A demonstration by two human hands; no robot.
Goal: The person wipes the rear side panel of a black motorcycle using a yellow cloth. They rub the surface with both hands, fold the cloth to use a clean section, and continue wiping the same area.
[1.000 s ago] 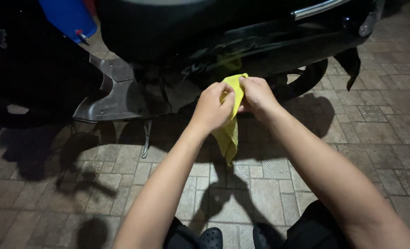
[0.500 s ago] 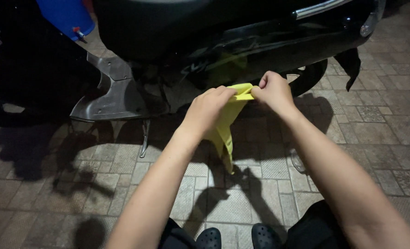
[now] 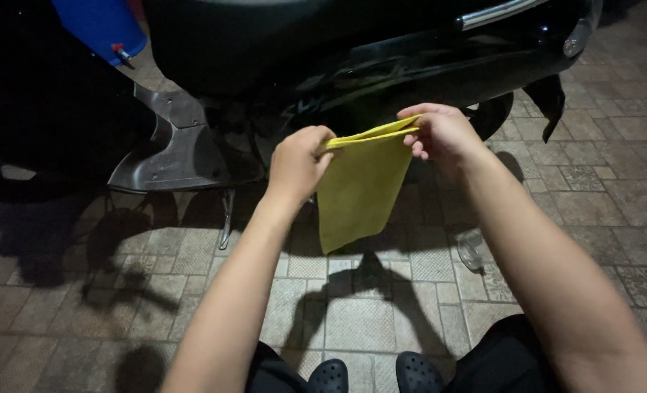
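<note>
A yellow cloth (image 3: 358, 188) hangs spread out flat between my two hands, folded double along its top edge. My left hand (image 3: 299, 163) pinches the cloth's top left corner. My right hand (image 3: 442, 132) grips the top right corner, slightly higher. Both hands are held in front of a black scooter (image 3: 382, 65), just short of its side panel, above the paved ground.
The scooter's side stand (image 3: 226, 218) reaches down to the patterned paving tiles (image 3: 382, 320). A grey footboard panel (image 3: 171, 145) juts out at left, with a blue object (image 3: 94, 25) above it. My dark shoes (image 3: 371, 375) show at the bottom edge.
My hands have moved apart, pulling the bunched cloth open into a flat hanging sheet. The right hand went right, the left hand stayed near the middle.
</note>
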